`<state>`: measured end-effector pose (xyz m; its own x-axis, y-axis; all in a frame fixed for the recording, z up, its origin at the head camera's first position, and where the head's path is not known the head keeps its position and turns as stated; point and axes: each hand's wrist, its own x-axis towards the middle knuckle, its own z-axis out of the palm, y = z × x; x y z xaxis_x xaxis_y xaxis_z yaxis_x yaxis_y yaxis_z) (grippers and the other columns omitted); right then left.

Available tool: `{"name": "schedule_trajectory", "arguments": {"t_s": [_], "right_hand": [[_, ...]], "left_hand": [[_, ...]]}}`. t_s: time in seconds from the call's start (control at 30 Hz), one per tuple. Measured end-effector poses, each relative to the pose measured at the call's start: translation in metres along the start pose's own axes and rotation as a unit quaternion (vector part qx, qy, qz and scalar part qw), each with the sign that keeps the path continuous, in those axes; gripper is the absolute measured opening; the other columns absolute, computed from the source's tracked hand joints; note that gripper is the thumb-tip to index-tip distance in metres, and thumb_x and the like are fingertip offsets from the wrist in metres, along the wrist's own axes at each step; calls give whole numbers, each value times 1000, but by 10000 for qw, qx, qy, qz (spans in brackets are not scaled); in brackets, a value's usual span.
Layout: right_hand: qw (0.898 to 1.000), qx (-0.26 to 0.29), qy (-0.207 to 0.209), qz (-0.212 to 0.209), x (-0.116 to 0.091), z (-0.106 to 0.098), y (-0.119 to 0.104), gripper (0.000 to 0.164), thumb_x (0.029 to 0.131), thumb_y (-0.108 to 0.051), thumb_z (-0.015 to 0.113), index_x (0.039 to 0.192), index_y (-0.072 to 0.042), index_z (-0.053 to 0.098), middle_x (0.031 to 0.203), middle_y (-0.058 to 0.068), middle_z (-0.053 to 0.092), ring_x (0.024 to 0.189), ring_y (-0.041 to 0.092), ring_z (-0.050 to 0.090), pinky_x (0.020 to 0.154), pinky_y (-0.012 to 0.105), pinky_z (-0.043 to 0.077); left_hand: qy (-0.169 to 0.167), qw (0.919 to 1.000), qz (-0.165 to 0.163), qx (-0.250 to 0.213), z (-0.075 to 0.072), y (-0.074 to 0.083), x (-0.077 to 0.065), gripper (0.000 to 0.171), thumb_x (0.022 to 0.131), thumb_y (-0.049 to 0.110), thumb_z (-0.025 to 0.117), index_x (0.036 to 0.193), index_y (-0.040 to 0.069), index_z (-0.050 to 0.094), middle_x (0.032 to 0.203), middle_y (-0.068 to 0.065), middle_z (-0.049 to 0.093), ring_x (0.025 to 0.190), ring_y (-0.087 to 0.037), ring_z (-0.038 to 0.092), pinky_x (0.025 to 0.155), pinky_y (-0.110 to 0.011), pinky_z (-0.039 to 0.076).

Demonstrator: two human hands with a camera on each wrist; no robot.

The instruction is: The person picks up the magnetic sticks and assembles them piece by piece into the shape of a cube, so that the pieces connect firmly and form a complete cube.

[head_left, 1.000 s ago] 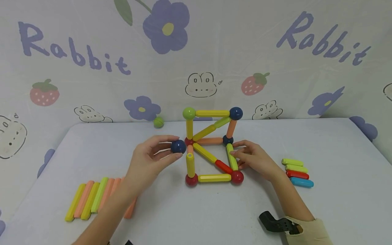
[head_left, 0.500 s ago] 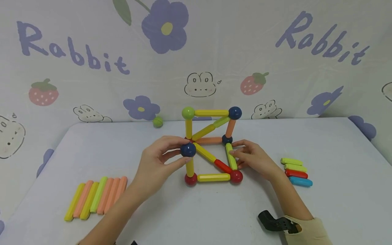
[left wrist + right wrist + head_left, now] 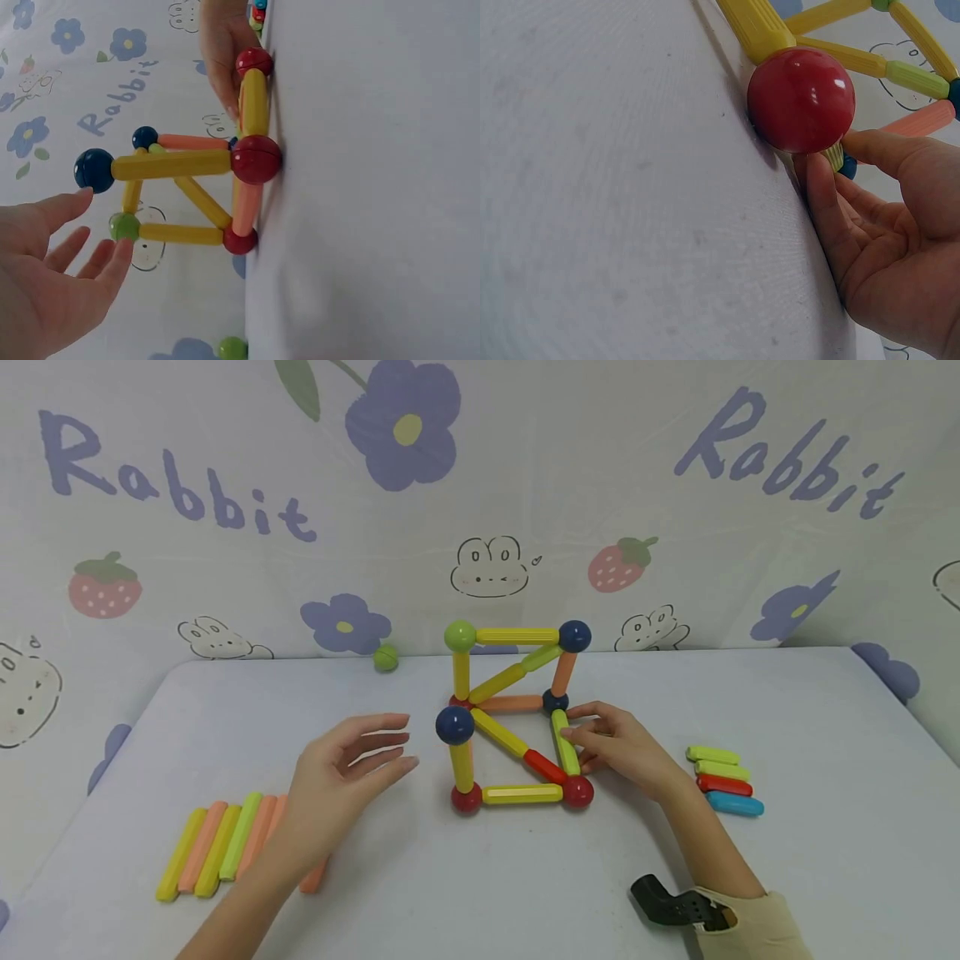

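A frame of magnetic rods and balls stands on the table. At its front left, a dark blue ball (image 3: 454,725) sits atop an upright yellow rod (image 3: 462,767), which rises from a red ball (image 3: 467,797). My left hand (image 3: 341,793) is just left of the blue ball, fingers spread and holding nothing; a gap shows between them in the head view. My right hand (image 3: 626,752) pinches the light green rod (image 3: 565,742) along the base's right side. That rod joins a front red ball (image 3: 577,792) to a rear blue ball (image 3: 555,701). In the right wrist view, the fingers partly hide it.
Yellow, orange and green rods (image 3: 191,853) lie in a row at left, partly behind the left forearm. Several short green, red and blue rods (image 3: 723,785) lie at right. A loose green ball (image 3: 386,657) rests near the table's back edge, before a printed cloth (image 3: 547,468).
My left hand carried the blue ball rightward onto the front-left upright yellow rod, let it go, then drew back left. The right hand has stayed on the green rod.
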<state>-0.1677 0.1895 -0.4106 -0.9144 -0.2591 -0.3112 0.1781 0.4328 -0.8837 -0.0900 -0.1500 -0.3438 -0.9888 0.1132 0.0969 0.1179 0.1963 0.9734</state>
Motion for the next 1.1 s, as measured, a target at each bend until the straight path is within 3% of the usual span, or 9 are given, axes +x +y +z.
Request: {"name": "schedule_trajectory", "arguments": {"t_s": [0.1, 0.3, 0.43, 0.57, 0.8, 0.97, 1.1], "right_hand": [[10000, 8, -6, -12, 0, 0, 0, 56, 107, -26, 63, 151, 3, 44, 112, 16, 68, 83, 19, 65, 74, 22, 61], [10000, 3, 13, -1, 2, 1, 0, 57, 107, -26, 64, 151, 3, 44, 114, 18, 68, 83, 19, 65, 75, 22, 61], [10000, -3, 17, 9, 2, 1, 0, 57, 107, -27, 63, 151, 3, 44, 115, 18, 68, 83, 19, 65, 75, 22, 61], [10000, -27, 28, -2, 2, 1, 0, 57, 107, -27, 63, 151, 3, 44, 114, 17, 68, 84, 19, 65, 75, 22, 60], [10000, 30, 9, -17, 1, 1, 0, 56, 107, -26, 63, 150, 3, 44, 113, 16, 68, 84, 19, 65, 75, 22, 60], [10000, 49, -7, -25, 0, 1, 0, 55, 107, -25, 63, 150, 3, 44, 114, 16, 68, 84, 19, 65, 75, 22, 60], [10000, 2, 10, -2, 0, 1, 0, 55, 107, -26, 62, 151, 3, 44, 114, 16, 68, 85, 19, 65, 75, 22, 60]], "left_hand": [[212, 9991, -320, 170, -10, -6, -10, 43, 93, -1, 79, 134, 0, 67, 135, -15, 67, 123, -25, 69, 97, -20, 57], [555, 9916, -1063, 486, -30, -25, -31, 45, 94, 5, 80, 136, 0, 66, 140, -15, 65, 118, -5, 68, 97, -15, 54], [669, 9837, -1559, 603, -40, -36, -45, 49, 95, 12, 81, 140, 2, 64, 142, -14, 65, 120, -7, 67, 96, -12, 54], [529, 9763, -2003, 628, -44, -44, -52, 54, 97, 20, 80, 145, 7, 61, 143, -11, 63, 128, -12, 64, 98, -9, 50], [350, 9757, -2054, 678, -35, -55, -56, 50, 97, 17, 79, 143, 4, 64, 144, -11, 62, 133, -26, 63, 97, -14, 53], [174, 9728, -2085, 996, -30, -61, -55, 41, 95, 5, 78, 135, 0, 69, 134, -13, 69, 123, -26, 67, 95, -23, 59], [163, 9704, -2052, 1264, -28, -63, -55, 37, 92, 1, 80, 128, 0, 72, 127, -11, 73, 115, -24, 70, 89, -21, 59]]}}
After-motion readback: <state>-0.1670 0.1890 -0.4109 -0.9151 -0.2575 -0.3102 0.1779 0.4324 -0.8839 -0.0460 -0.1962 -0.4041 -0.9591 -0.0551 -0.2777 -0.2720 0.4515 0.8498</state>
